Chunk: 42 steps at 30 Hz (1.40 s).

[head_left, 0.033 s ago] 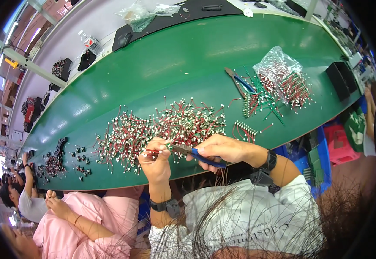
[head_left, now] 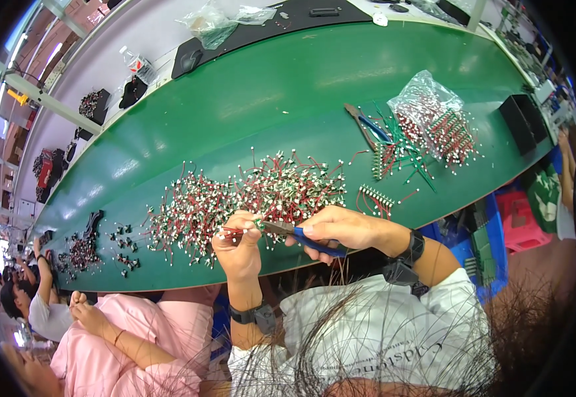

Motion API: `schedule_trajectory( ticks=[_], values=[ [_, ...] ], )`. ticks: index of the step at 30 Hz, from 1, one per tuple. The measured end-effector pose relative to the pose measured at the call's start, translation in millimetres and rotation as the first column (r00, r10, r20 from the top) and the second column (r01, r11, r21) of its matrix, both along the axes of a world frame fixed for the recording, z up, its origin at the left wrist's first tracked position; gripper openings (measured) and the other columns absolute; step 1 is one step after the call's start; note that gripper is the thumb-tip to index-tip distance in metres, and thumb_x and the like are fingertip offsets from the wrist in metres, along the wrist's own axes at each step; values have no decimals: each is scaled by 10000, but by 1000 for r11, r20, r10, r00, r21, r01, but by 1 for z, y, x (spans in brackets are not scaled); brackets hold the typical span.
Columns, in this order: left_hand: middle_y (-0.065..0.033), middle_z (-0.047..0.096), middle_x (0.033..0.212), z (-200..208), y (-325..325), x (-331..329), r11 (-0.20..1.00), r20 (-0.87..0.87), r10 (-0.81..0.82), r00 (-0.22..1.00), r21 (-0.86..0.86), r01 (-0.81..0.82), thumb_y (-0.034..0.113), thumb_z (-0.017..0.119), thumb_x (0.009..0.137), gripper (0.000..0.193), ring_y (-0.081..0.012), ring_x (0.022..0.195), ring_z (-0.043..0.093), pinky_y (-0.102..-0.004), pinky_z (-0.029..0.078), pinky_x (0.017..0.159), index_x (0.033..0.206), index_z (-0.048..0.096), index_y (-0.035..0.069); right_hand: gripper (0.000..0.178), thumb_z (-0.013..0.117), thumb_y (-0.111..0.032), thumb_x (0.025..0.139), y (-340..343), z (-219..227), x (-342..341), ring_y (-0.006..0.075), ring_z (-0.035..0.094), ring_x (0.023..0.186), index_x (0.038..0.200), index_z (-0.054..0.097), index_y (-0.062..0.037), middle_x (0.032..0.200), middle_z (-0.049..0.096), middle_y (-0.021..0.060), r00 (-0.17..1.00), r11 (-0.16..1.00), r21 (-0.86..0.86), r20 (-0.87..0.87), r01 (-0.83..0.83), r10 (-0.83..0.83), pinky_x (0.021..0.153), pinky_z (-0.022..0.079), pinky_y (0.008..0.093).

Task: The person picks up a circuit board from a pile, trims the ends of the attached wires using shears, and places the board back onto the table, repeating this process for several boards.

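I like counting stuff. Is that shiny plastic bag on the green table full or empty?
Full, mostly. The clear plastic bag bulges with small red-wired parts, and more lie spilled beside it on the green table.

Assembly workshop, long green workbench [head_left: 248, 106], heaped wired components [head_left: 248, 195], seated co-workers [head_left: 123, 337]

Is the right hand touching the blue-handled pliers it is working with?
Touching: in the head view the right hand wraps its fingers around the blue-handled pliers, no gap visible.

Both hands, left [head_left: 238, 248] and right [head_left: 341, 227], raised, fingers pinched.
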<state>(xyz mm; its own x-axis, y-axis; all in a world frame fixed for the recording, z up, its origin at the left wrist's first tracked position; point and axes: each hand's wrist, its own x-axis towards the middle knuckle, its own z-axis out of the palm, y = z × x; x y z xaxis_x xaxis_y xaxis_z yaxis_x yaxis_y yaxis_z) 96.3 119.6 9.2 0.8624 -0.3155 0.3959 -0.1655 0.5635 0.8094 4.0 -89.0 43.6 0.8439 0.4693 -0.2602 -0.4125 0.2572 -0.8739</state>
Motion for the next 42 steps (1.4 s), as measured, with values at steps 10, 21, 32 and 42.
schedule_trajectory(
  ticks=[10, 21, 32, 42],
  values=[
    [-98, 603, 1047, 3, 6, 11, 933, -216, -321, 922, -239, 269, 93, 707, 865, 161, -233, 875, 589, -306, 487, 642, 1008, 635, 77, 390, 485, -335, 997, -2, 5, -3, 110, 599, 621, 1158, 622, -8, 740, 610, 42, 993, 995, 45, 74, 94, -97, 581, 495, 267],
    [-41, 667, 919, 32, -8, 30, 697, 256, 242, 936, 625, -351, 21, 745, 797, 294, -81, 792, 594, -222, 489, 719, 1075, 658, -22, 452, 605, -352, 889, -11, 16, 4, 378, 613, 789, 1197, 603, -21, 882, 638, 191, 691, 217, -668, 721, 712, -47, 697, 484, 446],
    [-130, 628, 1081, 25, 0, 8, 889, 136, 86, 987, 436, -137, -105, 589, 842, 192, -156, 951, 602, -259, 506, 781, 1018, 574, -30, 388, 589, -273, 912, -13, 15, -9, 328, 656, 837, 1179, 617, 7, 917, 670, 188, 749, 669, -510, 654, 541, -107, 735, 498, 391],
    [-161, 651, 1043, 30, -6, -1, 906, 253, 45, 966, 397, -147, -118, 649, 802, 193, -207, 976, 628, -288, 500, 800, 962, 626, -14, 412, 571, -274, 920, -13, 21, -12, 352, 665, 874, 1185, 602, 42, 965, 672, 231, 810, 754, -505, 583, 421, -62, 742, 498, 390]
  ],
)
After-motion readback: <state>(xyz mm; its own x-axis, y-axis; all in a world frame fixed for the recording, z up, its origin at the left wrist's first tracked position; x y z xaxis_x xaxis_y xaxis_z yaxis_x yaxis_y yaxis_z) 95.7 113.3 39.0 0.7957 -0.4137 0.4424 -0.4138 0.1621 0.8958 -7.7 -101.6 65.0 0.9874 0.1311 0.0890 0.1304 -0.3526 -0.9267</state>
